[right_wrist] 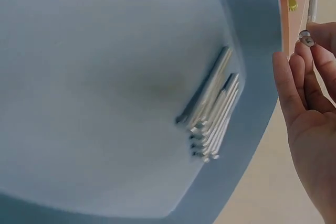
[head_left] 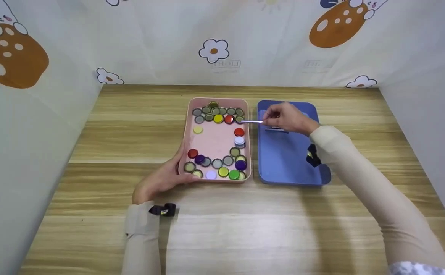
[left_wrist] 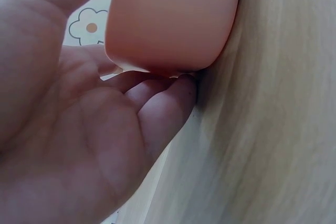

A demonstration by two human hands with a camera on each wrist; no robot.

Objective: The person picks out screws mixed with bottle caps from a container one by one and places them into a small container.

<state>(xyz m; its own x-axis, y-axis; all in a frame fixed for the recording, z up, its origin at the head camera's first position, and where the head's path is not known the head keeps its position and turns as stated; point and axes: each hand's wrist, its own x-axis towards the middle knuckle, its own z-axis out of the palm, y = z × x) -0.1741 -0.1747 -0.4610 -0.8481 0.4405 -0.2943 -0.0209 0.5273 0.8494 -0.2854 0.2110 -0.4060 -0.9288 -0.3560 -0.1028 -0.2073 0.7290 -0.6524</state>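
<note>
At the near left corner of the pink tray (head_left: 217, 138), my left hand (head_left: 160, 178) grips the wall, thumb along the front and fingers around the left side. Bottle caps in several colours, such as a green cap (head_left: 234, 174) and a red cap (head_left: 239, 132), lie mostly around the tray's edges. My right hand (head_left: 289, 117), above the far part of the blue tray (head_left: 288, 162), pinches a thin metal bolt (head_left: 250, 122) by its headed end. The bolt's other end reaches over the pink tray's right rim. More bolts (right_wrist: 215, 111) lie bunched in the blue tray.
Both trays stand side by side on a wood-grain table (head_left: 123, 137), with a narrow gap between them. A patterned cloth (head_left: 169, 49) encloses the back and sides. Each wrist wears a small black camera (head_left: 163, 209).
</note>
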